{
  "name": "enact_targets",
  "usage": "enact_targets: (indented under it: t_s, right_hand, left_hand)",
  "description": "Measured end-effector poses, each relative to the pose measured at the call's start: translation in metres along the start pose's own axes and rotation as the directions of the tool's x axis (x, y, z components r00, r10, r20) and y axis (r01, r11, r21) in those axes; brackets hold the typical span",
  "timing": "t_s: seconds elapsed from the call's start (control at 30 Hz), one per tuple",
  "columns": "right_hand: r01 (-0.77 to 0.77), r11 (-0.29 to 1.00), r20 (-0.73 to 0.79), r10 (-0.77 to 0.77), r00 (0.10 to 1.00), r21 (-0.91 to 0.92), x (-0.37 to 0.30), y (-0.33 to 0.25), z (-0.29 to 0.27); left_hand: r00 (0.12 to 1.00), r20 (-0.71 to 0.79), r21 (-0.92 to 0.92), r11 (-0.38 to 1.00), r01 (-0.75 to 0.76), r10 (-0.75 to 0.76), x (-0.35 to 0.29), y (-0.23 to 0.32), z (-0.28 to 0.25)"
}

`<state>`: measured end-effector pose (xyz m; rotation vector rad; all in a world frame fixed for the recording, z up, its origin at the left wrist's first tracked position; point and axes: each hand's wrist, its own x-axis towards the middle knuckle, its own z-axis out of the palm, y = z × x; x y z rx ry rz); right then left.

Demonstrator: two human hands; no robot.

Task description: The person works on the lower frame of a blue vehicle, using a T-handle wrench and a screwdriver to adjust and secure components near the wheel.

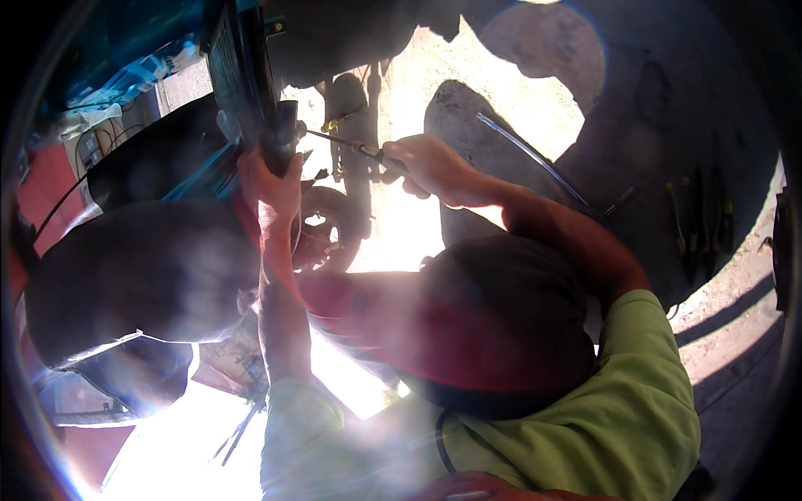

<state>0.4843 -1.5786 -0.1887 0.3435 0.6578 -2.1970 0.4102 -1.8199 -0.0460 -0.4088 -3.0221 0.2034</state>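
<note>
A pale package [125,79] lies at upper left, beside a small dark box [90,153]. The left hand [271,179] wraps a dark post [280,138]; the right hand [426,163] grips a screwdriver [347,144], tip at the post.

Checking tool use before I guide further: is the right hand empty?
No, the right hand is closed around the dark handle of a thin screwdriver-like tool whose shaft points toward the black part that the left hand grips.
</note>
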Motion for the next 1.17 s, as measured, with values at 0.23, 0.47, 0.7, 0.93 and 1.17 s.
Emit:
enact_targets:
  t_s: [0.23,0.47,0.7,0.93,1.17]
  right_hand:
    - [0.438,0.413,-0.034,-0.758,0.652,-0.798,-0.012,0.012,0.013]
    - [0.253,0.839,0.076,-0.248,0.966,-0.482,0.017,0.030,-0.024]
    - [0.140,0.990,0.216,-0.134,0.967,-0.014,0.009,0.002,-0.005]
    - [0.095,0.990,-0.012,-0.097,0.995,-0.101,0.105,-0.021,0.060]
    - [0.032,0.963,0.022,-0.027,0.999,-0.269,0.137,-0.040,0.072]
  left_hand:
    - [1.000,-0.013,-0.013,1.000,-0.008,0.008,0.000,-0.003,0.002]
    - [0.999,-0.023,-0.008,1.000,-0.024,0.024,-0.001,-0.003,0.003]
    - [0.998,-0.037,0.014,0.999,-0.044,0.045,0.005,-0.001,0.003]
    - [0.997,-0.071,0.007,1.000,-0.019,0.019,-0.004,-0.007,-0.004]
    - [0.998,-0.070,0.041,0.999,0.002,0.001,-0.003,-0.004,0.003]
